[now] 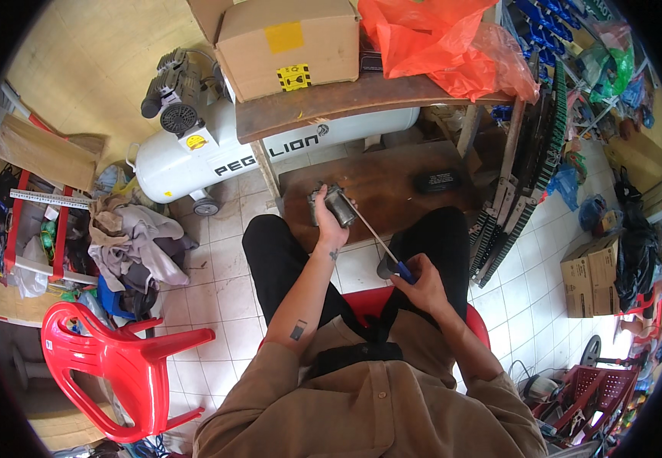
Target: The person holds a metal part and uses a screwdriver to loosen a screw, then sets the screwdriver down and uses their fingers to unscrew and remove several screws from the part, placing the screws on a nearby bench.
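Observation:
My left hand (329,227) is raised over my lap, its fingers wrapped round a grey metal part (341,206) with rounded, cylinder-like sides. In my right hand (425,286) I grip a screwdriver (405,272) by its blue handle. Its long thin shaft slants up and left, and the tip end reaches the right side of the metal part. Whether the tip sits in a screw is too small to tell. A small dark grey cup-shaped piece (385,267) shows beside the blue handle, at my right fingertips; I cannot tell how it is held.
Ahead stands a brown wooden table (300,114) carrying a cardboard box (289,49) and orange plastic bags (430,42). A black case (438,180) lies on its lower shelf. Behind is a white air compressor (186,156). A red plastic chair (109,359) stands at left, cartons (590,276) at right.

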Tool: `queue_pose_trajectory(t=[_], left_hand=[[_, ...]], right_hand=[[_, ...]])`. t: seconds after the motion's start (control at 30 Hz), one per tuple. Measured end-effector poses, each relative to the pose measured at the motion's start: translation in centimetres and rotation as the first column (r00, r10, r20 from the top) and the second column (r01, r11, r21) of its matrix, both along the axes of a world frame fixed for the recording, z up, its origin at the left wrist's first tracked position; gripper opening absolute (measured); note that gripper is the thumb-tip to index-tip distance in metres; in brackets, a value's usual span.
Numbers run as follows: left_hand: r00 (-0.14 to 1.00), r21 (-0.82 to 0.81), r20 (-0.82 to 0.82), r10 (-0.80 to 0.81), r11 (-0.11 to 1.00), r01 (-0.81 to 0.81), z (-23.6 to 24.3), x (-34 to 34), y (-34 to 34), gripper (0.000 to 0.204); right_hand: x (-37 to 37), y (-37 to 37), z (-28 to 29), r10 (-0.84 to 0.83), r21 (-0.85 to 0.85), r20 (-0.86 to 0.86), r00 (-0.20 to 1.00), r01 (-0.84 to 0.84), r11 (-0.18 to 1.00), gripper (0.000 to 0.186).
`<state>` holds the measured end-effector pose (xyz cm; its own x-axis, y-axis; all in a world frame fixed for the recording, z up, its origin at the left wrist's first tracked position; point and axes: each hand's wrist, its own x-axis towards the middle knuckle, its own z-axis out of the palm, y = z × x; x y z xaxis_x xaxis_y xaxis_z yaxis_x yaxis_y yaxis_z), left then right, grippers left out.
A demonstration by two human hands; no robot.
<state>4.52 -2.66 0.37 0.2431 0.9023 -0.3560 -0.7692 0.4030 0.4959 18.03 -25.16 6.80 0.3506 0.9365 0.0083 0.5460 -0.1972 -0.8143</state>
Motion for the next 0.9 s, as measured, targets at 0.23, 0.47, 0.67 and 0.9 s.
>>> queue_pose_trajectory(t=[0.23, 0.47, 0.67, 0.9], left_hand=[[1.0, 0.012, 0.014, 0.002, 1.0, -0.002, -0.4, -0.1, 0.3, 0.039], [1.0, 0.023, 0.013, 0.005, 1.0, -0.005, -0.2, -0.2, 0.3, 0.039], [1.0, 0.0, 0.024, -0.002, 1.0, 0.002, -0.3, -0.1, 0.3, 0.039], [1.0, -0.003, 0.015, 0.006, 1.0, -0.006, 0.0, -0.3, 0.3, 0.039]], right_hand=[[0.1, 0.0, 0.4, -0.017, -0.181, -0.266, 0.964, -0.033, 0.983, 0.035], [0.8, 0.3, -0.5, -0.055, -0.359, -0.289, 0.956, -0.055, 0.932, 0.045], [0.2, 0.0, 0.3, -0.01, -0.017, -0.068, 0.998, 0.009, 1.0, 0.036], [0.2, 0.1, 1.2, -0.041, -0.215, -0.275, 0.961, -0.02, 0.977, 0.033]])
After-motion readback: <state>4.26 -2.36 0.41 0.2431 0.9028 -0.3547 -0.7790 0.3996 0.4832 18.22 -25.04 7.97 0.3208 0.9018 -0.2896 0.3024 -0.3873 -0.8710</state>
